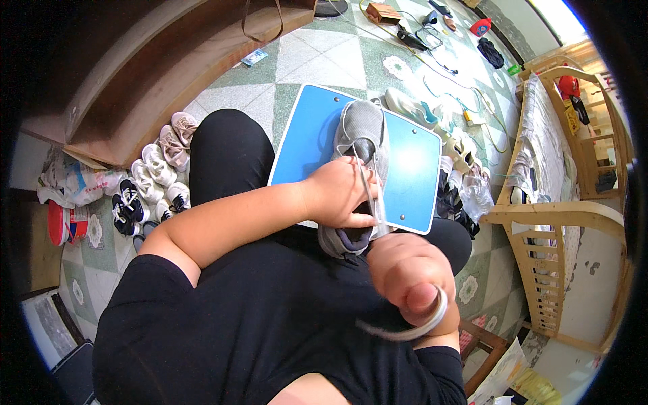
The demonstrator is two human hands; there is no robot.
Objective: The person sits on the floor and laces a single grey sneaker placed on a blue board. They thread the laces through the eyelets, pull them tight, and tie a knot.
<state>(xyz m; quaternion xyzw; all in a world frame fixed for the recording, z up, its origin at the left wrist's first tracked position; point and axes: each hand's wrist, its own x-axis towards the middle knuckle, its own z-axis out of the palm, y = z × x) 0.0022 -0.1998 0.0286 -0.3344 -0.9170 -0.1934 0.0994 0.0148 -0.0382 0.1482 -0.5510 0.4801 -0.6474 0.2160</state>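
A grey mesh sneaker (360, 121) lies on a small blue board with a white rim (314, 131), its toe pointing away from me and its dark-lined heel opening close to my body. My left hand (344, 192) rests across the shoe's tongue and opening, with light laces running past its fingers; what the fingers grip is partly hidden. Nearer my body, to the right of the heel, my right hand (412, 273) is closed on a pale shoelace (439, 319). The lace is drawn out from the shoe, and its end hangs blurred in a curve below the fist.
Pairs of shoes (152, 167) line the floor at left beside a wooden cabinet (177, 86). More shoes (458, 152) and a clear plastic bag (476, 195) lie at right, near a wooden bed frame (552, 215). Cables (445, 73) and a cardboard box (383, 13) lie ahead.
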